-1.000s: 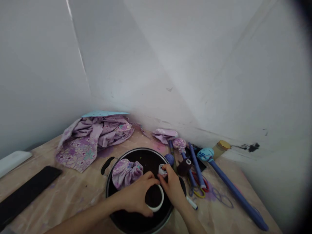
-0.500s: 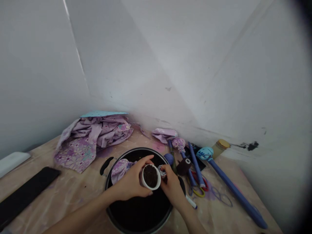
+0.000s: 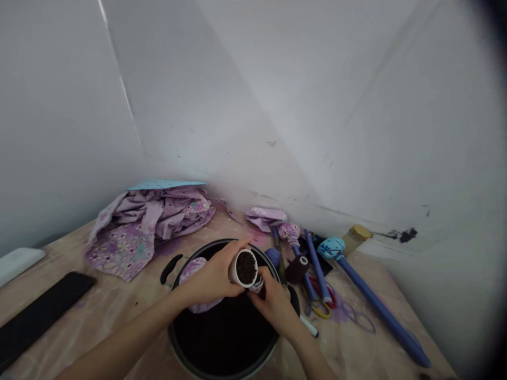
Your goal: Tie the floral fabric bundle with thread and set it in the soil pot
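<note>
A small white cup (image 3: 244, 268) filled with dark soil is gripped by the left hand (image 3: 212, 279) and tilted above the black pot (image 3: 222, 338) on the table (image 3: 119, 306). A small pale object (image 3: 257, 285), hard to identify, is pinched by the right hand (image 3: 273, 303) just under the cup.

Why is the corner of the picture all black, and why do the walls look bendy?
Head view: the right edge and top right corner darken where the lens rim cuts in; the wide lens curves the wall lines; light is soft and even, without glare; the cup and hands look slightly blurred.
</note>
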